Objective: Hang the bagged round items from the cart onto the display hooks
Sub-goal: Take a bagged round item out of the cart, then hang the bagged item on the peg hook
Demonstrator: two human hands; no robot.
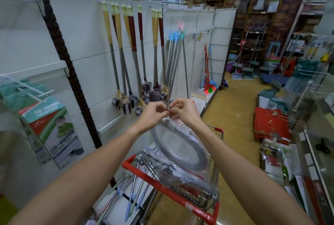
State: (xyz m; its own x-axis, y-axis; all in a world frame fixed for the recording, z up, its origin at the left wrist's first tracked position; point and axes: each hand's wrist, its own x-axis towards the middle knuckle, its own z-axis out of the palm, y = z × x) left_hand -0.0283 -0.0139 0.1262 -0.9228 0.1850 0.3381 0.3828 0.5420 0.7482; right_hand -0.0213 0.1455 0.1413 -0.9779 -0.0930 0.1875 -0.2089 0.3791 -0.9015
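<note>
- Pinching a small dark metal hook [169,107] between the fingertips of my left hand [151,114] and my right hand [182,110], both meeting at one point above the cart [173,194].
- The bagged round item [180,145] hangs directly below my fingers, its flat face tilted toward me, lower edge over the cart basket.
- Empty display hooks [204,32] lie up and to the right, nearer my right hand.
- Both forearms reach forward, wrists raised; the hook's exact seating in the bag is, I think, blurred.
</note>
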